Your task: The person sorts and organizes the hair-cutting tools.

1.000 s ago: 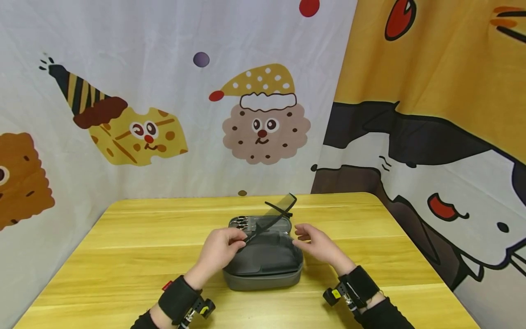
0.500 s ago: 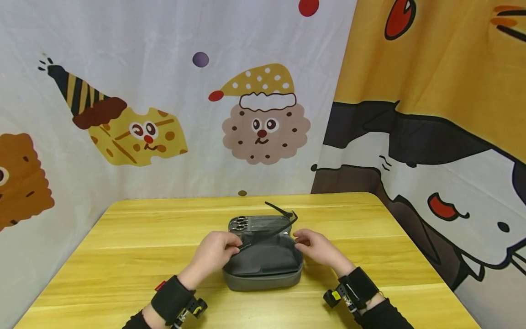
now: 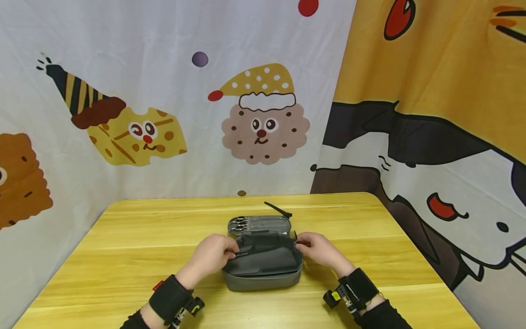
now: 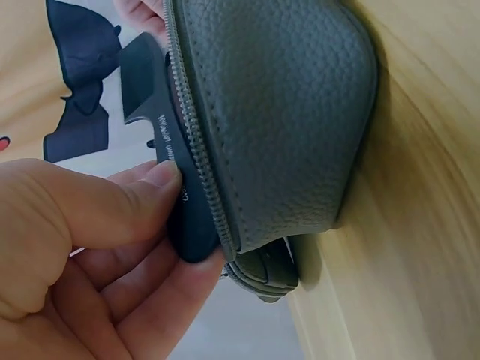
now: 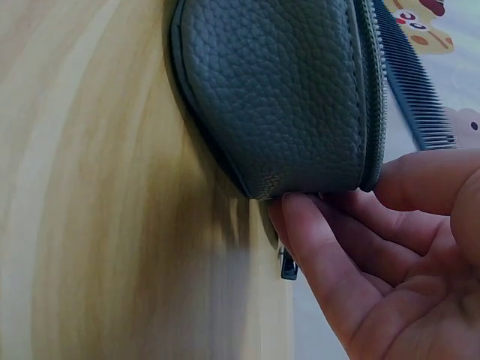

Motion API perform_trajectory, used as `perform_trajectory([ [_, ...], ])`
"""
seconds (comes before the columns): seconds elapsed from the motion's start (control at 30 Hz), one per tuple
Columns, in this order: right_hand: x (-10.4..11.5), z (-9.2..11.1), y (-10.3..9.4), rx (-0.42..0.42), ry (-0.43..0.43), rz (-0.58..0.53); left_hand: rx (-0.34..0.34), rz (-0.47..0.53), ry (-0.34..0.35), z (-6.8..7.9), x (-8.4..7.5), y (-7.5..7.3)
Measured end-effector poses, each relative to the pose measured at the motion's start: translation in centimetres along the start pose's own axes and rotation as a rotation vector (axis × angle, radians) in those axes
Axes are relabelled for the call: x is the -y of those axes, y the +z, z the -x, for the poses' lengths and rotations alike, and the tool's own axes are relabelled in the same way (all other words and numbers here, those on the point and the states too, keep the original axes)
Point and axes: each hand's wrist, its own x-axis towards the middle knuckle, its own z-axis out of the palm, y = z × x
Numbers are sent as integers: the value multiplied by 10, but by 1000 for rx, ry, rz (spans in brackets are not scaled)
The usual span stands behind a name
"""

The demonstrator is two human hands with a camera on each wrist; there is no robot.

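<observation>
My left hand (image 3: 213,251) pinches the handle of a dark comb (image 4: 191,214) between thumb and fingers, at the left rim of a grey zip case (image 3: 263,282). The comb lies low across the case's opening; its fine teeth show past the zipper in the right wrist view. At the case's right end, my right hand (image 3: 318,249) holds the rim, thumb at the zipper and fingertips against the outer wall. The case stands unzipped, with a dark flat piece (image 3: 271,262) inside. Scissors (image 3: 239,224) sit in the lid (image 3: 267,224), which is folded back behind.
A thin black strap (image 3: 277,209) sticks out behind the lid. A zipper pull (image 5: 288,265) hangs beneath the case's right end. The wooden table (image 3: 144,246) ends at a cartoon-printed curtain (image 3: 164,183).
My left hand has lowered the comb from a raised tilt down into the case's opening, moving slightly left and down. My right hand has come in from just beside the rim onto it.
</observation>
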Motion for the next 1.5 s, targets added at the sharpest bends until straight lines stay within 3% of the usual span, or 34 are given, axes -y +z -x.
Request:
perform_trajectory([
  [0.83, -2, 2, 1, -10, 14, -10, 141, -152, 21, -8, -5, 2],
  [1.5, -2, 2, 1, -12, 31, -16, 116, -188, 48, -9, -5, 12],
])
